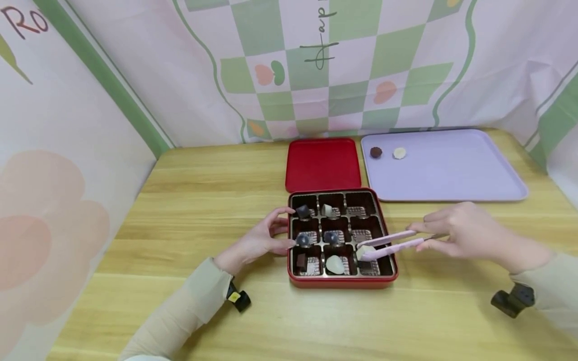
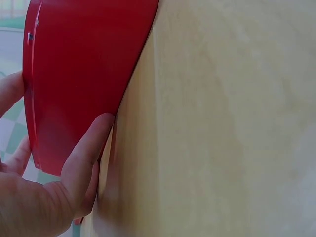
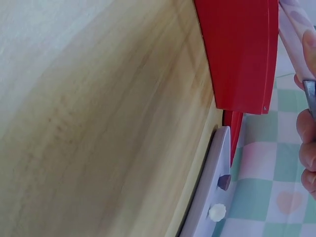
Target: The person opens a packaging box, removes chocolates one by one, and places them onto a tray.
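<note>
A red tin box [image 1: 343, 284] with a dark divider stands on the wooden table. Its several compartments hold dark domed chocolates [image 1: 303, 240], a dark square one [image 1: 302, 211], a brown block [image 1: 301, 260] and white pieces [image 1: 334, 264]. Spread along the box's left side, my left hand [image 1: 253, 244] touches it with thumb and fingertips; in the left wrist view the thumb [image 2: 91, 143] lies against the red side wall. My right hand [image 1: 465, 230] grips pale pink tongs [image 1: 399, 247]. Their tips pinch a white chocolate [image 1: 363, 252] over the front right compartment.
Behind the box lies a red lid [image 1: 322, 165]. A lilac tray [image 1: 451, 170] at the back right bears a brown fluted chocolate [image 1: 376, 152] and a white one [image 1: 399, 153]. Patterned cloth [image 1: 352, 60] hangs along the table's back edge.
</note>
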Demonstrator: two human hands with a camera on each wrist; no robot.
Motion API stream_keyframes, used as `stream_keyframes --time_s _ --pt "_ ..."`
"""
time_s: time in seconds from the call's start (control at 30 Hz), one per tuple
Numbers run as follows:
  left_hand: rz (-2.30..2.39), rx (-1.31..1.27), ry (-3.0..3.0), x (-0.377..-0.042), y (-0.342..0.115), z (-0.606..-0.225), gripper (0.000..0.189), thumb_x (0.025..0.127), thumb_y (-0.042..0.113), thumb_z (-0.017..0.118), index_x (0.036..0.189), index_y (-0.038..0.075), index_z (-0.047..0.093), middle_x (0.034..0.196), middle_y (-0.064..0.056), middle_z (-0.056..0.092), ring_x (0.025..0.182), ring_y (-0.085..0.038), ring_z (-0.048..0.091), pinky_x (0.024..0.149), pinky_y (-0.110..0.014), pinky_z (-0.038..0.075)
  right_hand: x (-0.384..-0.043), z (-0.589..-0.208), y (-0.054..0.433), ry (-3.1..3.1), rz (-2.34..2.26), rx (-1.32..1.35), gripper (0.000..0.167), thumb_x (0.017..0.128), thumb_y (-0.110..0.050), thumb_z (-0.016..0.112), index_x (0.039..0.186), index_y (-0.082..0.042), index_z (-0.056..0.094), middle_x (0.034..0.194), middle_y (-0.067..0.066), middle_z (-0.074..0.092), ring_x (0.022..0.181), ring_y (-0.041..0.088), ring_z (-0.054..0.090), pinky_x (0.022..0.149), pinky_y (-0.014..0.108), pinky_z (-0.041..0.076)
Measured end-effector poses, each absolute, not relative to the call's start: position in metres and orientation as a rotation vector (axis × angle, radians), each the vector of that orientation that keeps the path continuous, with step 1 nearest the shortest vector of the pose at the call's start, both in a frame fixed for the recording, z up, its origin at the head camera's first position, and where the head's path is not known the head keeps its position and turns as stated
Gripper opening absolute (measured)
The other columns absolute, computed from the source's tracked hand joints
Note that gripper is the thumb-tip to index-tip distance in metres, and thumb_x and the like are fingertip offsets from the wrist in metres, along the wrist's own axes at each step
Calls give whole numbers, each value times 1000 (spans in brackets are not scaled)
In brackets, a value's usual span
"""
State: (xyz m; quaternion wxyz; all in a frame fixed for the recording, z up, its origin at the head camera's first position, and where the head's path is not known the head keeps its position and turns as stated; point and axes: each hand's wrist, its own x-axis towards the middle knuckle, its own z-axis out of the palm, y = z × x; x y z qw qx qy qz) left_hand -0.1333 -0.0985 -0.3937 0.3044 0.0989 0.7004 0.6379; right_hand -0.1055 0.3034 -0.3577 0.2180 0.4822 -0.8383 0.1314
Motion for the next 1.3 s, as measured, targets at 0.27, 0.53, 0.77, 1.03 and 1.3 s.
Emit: stream_keyframes --time_s 0.27,0.53,0.77,1.03,1.3 --pt "1684 272 1872 -134 -99 -393 73 81 -8 65 141 19 35 140 -21 34 128 -36 38 81 -39 59 -111 -359 303 -2191 469 1246 55 87 -58 54 85 -7 76 67 1 71 48 5 58 42 14 46" --pt "1671 269 1877 -134 -97 -394 71 81 -8 66 140 20 37 138 -19 36 127 -33 39 80 -38 59 -114 -357 294 -2149 477 1244 56 90 -56 50 85 -6 76 62 -1 67 46 5 53 40 15 43" --pt "1674 269 1887 -134 -95 -394 71 81 -9 65 140 19 37 138 -19 37 126 -34 40 80 -38 59 -118 -365 293 -2117 458 1232 59 90 -57 49 84 -5 76 59 -2 63 43 2 46 36 13 37" --pt "1694 248 1872 -135 -96 -392 71 81 -11 64 140 18 37 136 -21 38 123 -33 44 78 -40 59 -122 -376 295 -2148 426 1214 63 90 -60 46 82 -5 76 58 -1 64 42 2 45 35 12 34" --pt "1677 257 1867 -134 -98 -392 72 81 -9 65 140 19 35 140 -21 34 129 -36 38 80 -40 59 -123 -374 298 -2229 384 1136 65 89 -63 43 88 -7 76 64 4 69 44 6 54 38 18 43"
